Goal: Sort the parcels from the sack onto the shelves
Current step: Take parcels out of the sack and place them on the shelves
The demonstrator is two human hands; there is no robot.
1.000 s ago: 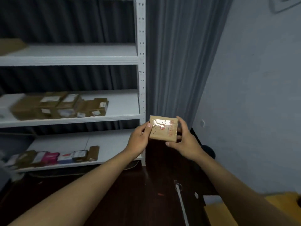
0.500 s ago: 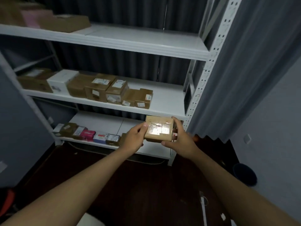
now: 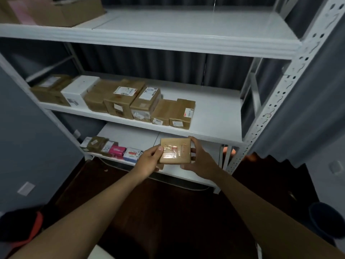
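Note:
I hold a small brown taped parcel (image 3: 175,153) in front of the white shelf unit, between its middle shelf (image 3: 214,116) and bottom shelf (image 3: 130,135). My left hand (image 3: 150,160) grips the parcel's left edge with the thumb on top. My right hand (image 3: 200,161) holds its right side, fingers curled behind it. On the middle shelf stands a row of brown boxes (image 3: 130,101) and one white box (image 3: 79,92). Several small parcels (image 3: 112,149), one pink, line the bottom shelf's left front.
The top shelf (image 3: 168,36) carries a large brown carton (image 3: 61,10) at its left. A perforated white post (image 3: 276,109) and grey curtain (image 3: 308,109) stand to the right. A dark bin (image 3: 324,219) sits on the floor at right. Dark floor lies below.
The view has swung left and closer to the shelves. Both hands still hold the parcel, which now sits lower, in front of the bottom shelf.

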